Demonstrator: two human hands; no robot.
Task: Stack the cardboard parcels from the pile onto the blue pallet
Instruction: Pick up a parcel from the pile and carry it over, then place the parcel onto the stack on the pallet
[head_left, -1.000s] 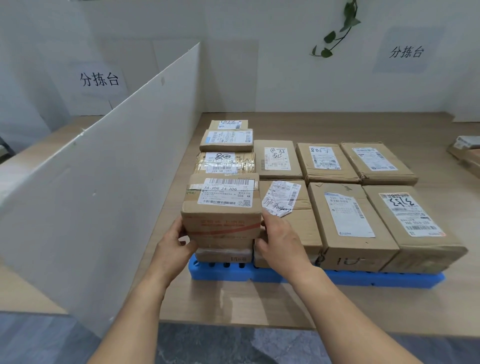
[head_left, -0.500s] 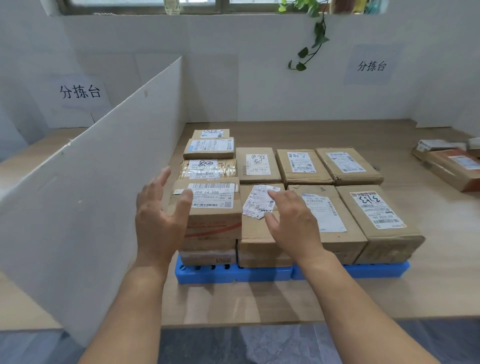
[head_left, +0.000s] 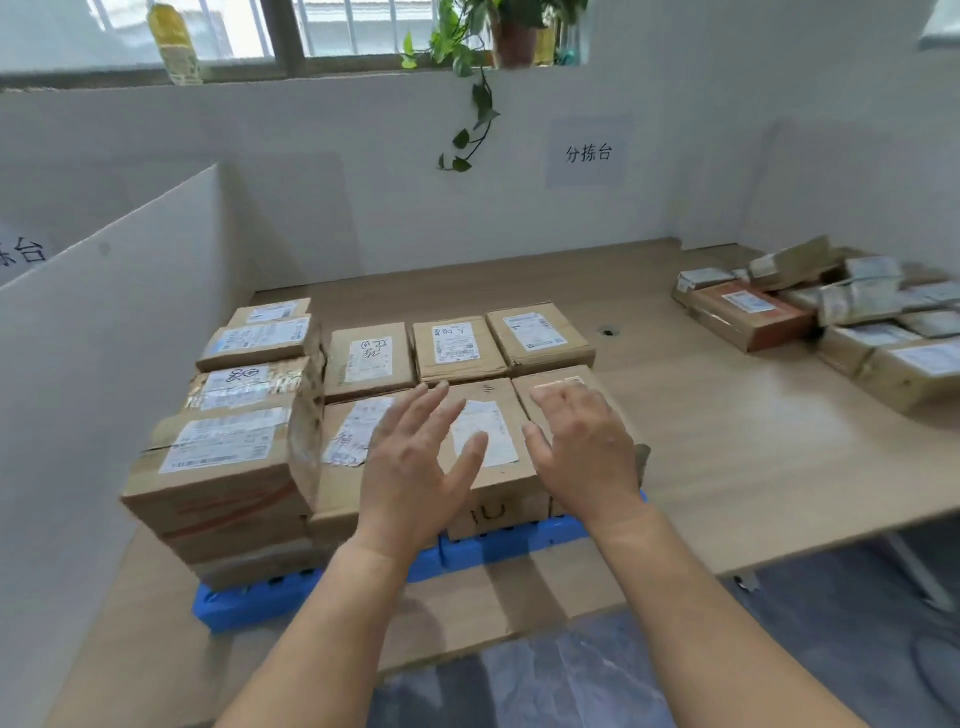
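Wooden tabletop, white walls behind, white divider board along left edge. Blue pallet at front edge beside divider carries stacked parcels; left column tallest. Loose pile at right edge, bare wood between. Left hand and right hand above front-row parcels, fingers spread, holding nothing.

pallet: blue
parcels: brown, white labels
parcel left of left hand: red stripes, perhaps tape
table: pale wood

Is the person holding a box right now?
No, the left hand and the right hand are both spread open with nothing gripped in them.
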